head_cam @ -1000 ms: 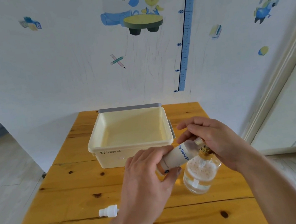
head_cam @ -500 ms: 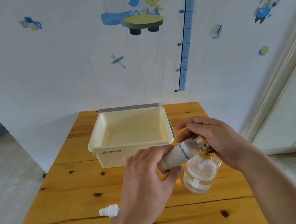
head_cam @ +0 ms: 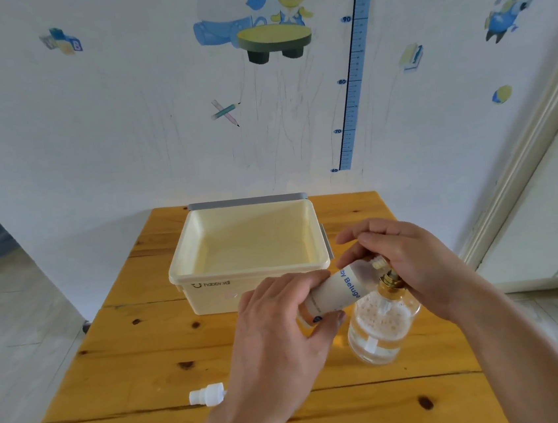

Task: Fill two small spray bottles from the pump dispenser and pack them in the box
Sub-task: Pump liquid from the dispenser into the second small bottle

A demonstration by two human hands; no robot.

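Hands work close together at the right side of the wooden surface [head_cam: 142,363]. The left hand [head_cam: 283,335] holds a small bottle [head_cam: 339,291], with its fingers [head_cam: 292,284] and thumb curled tight round the bottom half. The small bottle is up in the air and lies tilted, almost on its side. Its long line runs from the bottom end, low and left in the left hand, up to the open neck, high and right. The neck sits right by the gold top of the pump bottle [head_cam: 383,331], which stands on the surface with clear, bubbly liquid inside. The right hand [head_cam: 414,266] is on top of the pump. Its fingers bend down and wrap over the pump head and the small bottle's neck, so I cannot tell if the spout is inside the neck or only beside it.

I think this is the first fill. The next push needs the neck lined up with the spout, or liquid may run onto the surface. The right hand is nearer the pump, so it should do the pushing.

A white spray top [head_cam: 207,395] lies on the surface at the front left, well apart from both hands. The cream box [head_cam: 249,273] sits behind the hands, open at the top. I see only one small bottle.
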